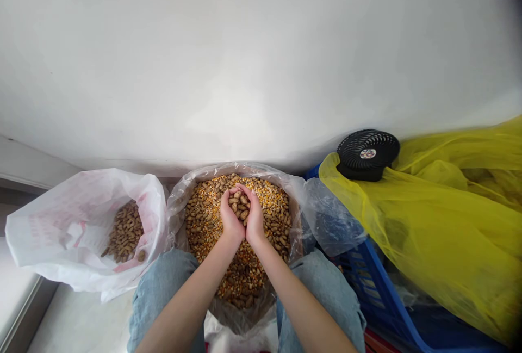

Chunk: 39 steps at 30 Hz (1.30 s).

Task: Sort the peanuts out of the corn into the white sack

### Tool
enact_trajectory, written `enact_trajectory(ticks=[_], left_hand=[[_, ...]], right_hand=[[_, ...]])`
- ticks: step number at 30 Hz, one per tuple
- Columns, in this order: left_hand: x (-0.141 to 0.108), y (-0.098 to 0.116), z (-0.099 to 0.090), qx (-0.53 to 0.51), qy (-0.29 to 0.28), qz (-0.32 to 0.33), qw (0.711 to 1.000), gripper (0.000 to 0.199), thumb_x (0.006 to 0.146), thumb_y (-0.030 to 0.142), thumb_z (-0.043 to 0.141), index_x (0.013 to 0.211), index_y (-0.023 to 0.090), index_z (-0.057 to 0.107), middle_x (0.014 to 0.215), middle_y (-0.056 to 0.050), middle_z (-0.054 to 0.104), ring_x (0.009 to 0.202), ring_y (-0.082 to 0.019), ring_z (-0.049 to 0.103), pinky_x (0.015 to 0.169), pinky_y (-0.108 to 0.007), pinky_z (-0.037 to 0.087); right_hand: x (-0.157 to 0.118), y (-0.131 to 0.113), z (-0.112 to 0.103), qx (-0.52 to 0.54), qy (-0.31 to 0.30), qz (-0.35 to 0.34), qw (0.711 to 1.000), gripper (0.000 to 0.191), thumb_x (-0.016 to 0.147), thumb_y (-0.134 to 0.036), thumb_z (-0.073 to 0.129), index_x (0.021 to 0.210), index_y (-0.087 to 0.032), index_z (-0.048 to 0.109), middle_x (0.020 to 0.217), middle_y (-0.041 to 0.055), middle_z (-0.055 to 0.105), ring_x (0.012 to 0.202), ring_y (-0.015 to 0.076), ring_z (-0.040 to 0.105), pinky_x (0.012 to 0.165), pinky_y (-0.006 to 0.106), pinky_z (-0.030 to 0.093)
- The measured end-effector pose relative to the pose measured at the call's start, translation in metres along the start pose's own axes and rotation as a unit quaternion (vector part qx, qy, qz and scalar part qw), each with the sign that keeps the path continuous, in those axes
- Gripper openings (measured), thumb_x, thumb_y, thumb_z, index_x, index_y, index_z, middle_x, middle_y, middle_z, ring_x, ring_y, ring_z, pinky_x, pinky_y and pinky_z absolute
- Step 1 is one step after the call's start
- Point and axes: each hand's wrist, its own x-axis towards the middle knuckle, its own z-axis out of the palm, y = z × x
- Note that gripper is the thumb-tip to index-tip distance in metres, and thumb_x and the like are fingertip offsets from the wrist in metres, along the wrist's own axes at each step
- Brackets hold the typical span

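My left hand [231, 217] and my right hand [254, 216] are cupped together, sides touching, around a heap of unshelled peanuts [240, 205]. They are over the middle of a clear plastic bag [176, 209] that stands between my knees. Inside it lies a mix of yellow and orange corn kernels [212, 200] and more peanuts in their shells. To the left, a white plastic bag [49, 228] gapes wide, with a smaller pile of peanuts [125, 230] at its bottom.
At the right is a blue plastic basket [369, 274], partly covered by yellow mesh cloth [432, 228]. A small black fan [367, 153] rests on the mesh near the wall. A white wall [244, 59] rises just behind the bags.
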Motion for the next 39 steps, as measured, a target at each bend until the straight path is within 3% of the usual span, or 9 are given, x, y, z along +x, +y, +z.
enact_trajectory(ticks=[6,11,22,30,34,39], left_hand=[[0.003,0.004,0.003,0.054,-0.002,0.005,0.999,0.015,0.068,0.028,0.049,0.07,0.016,0.058,0.07,0.0,0.061,0.065,-0.01,0.057,0.066,-0.021,0.043],[0.003,0.003,0.001,0.006,0.027,-0.011,1.0,0.013,0.068,0.028,0.049,0.068,0.017,0.056,0.067,0.001,0.06,0.06,-0.01,0.056,0.062,-0.021,0.043],[0.003,0.004,0.001,0.004,0.002,0.015,1.0,0.015,0.069,0.027,0.048,0.068,0.016,0.057,0.068,0.001,0.06,0.063,-0.01,0.057,0.063,-0.021,0.043],[0.002,0.002,0.002,-0.032,-0.027,-0.011,0.999,0.014,0.069,0.027,0.047,0.065,0.016,0.056,0.067,0.0,0.06,0.065,-0.011,0.057,0.067,-0.023,0.044],[0.004,0.001,0.0,-0.069,-0.039,-0.043,0.996,0.013,0.068,0.028,0.05,0.066,0.017,0.056,0.066,0.001,0.059,0.063,-0.01,0.057,0.067,-0.023,0.044],[0.007,-0.001,-0.003,-0.075,-0.028,-0.059,0.995,0.01,0.067,0.027,0.052,0.067,0.018,0.057,0.065,0.001,0.06,0.064,-0.011,0.057,0.069,-0.023,0.044]], right_hand=[[0.002,0.003,0.0,-0.017,-0.029,-0.021,0.999,0.029,0.073,-0.034,0.042,0.092,-0.023,0.061,0.103,-0.0022,0.06,0.1,0.012,0.049,0.091,0.025,0.032],[-0.002,-0.004,0.003,-0.011,-0.058,-0.025,0.998,0.03,0.076,-0.036,0.038,0.09,-0.023,0.062,0.098,-0.0016,0.061,0.094,0.0128,0.052,0.088,0.026,0.035],[-0.004,-0.009,0.004,-0.018,-0.092,-0.034,0.995,0.034,0.077,-0.037,0.034,0.096,-0.023,0.059,0.103,-0.0013,0.059,0.1,0.0128,0.048,0.092,0.027,0.032],[-0.002,-0.005,0.002,0.033,-0.054,-0.052,0.997,0.034,0.076,-0.035,0.037,0.102,-0.024,0.055,0.104,-0.001,0.058,0.1,0.0132,0.048,0.092,0.028,0.031],[-0.001,-0.006,0.001,0.079,-0.041,-0.03,0.996,0.038,0.076,-0.038,0.033,0.093,-0.019,0.06,0.099,0.0023,0.061,0.096,0.0155,0.051,0.09,0.03,0.034],[0.003,-0.005,-0.004,0.158,0.047,0.012,0.986,0.035,0.074,-0.038,0.037,0.082,-0.017,0.063,0.089,0.003,0.064,0.086,0.0154,0.056,0.086,0.032,0.038]])
